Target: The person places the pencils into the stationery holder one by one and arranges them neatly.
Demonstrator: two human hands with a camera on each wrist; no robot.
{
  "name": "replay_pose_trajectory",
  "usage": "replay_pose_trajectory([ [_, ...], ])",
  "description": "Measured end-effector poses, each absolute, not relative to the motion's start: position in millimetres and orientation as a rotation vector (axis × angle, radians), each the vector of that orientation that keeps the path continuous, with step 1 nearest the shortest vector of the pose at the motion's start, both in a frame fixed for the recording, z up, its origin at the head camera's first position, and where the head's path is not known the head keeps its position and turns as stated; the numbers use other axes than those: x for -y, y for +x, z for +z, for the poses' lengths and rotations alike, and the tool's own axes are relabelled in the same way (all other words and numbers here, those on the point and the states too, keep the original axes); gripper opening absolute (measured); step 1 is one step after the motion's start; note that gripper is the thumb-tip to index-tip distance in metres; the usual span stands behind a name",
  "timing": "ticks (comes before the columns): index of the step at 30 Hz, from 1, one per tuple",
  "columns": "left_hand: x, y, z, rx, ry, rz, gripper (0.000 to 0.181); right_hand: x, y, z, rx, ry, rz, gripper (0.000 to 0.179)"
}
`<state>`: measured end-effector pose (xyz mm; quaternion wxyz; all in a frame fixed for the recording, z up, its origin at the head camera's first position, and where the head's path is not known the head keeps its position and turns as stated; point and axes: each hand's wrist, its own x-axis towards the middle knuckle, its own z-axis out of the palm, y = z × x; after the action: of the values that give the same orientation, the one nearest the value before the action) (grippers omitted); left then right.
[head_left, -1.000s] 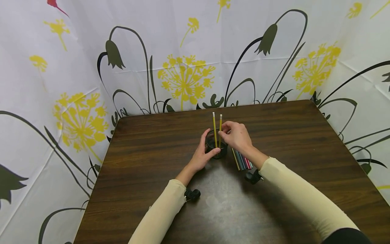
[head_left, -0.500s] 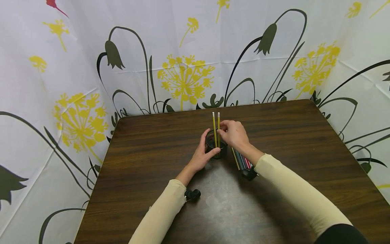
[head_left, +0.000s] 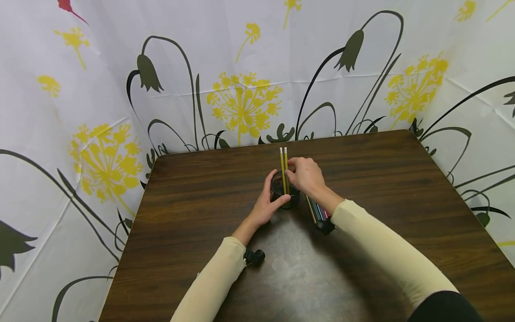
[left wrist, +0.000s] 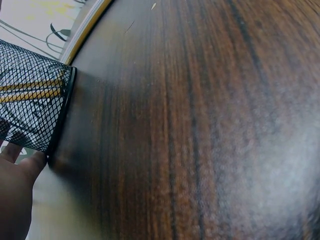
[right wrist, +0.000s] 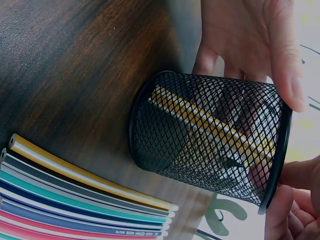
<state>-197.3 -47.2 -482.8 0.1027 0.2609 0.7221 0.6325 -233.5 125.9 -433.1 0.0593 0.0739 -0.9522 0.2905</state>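
A dark wood-grain table [head_left: 181,214], a person's left hand [head_left: 265,206] and right hand [head_left: 307,175] at a black mesh pencil cup [right wrist: 200,150].
The left hand curls thumb and fingers around the cup, which stands upright; a row of coloured pencils [right wrist: 85,192] lies just beside it. Two yellow pencils [head_left: 282,163] stand in the cup, close together, eraser ends up, and the right hand pinches one near the rim.

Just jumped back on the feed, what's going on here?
A person's left hand holds a black mesh cup upright on the table. The right hand pinches one yellow pencil, its lower part inside the cup. Close beside it, another yellow pencil stands in the cup. More pencils lie side by side on the table, next to the cup.
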Motion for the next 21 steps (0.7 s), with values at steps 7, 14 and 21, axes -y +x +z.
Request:
replay_pose_trajectory([
  [7,47.8,-196.3,-482.8,-2.142,0.744,1.845,0.078,-124.8,-234.8,-433.1,2.901,0.234,0.834,0.034],
  [14,47.4,-196.2,-481.2,-2.144,0.751,1.839,0.077,-125.4,-235.2,-432.1,2.917,0.221,0.848,0.036],
  [21,47.8,-196.2,-482.3,-2.123,0.753,1.871,0.078,-130.4,-232.0,-427.0,2.928,0.214,1.024,0.036],
])
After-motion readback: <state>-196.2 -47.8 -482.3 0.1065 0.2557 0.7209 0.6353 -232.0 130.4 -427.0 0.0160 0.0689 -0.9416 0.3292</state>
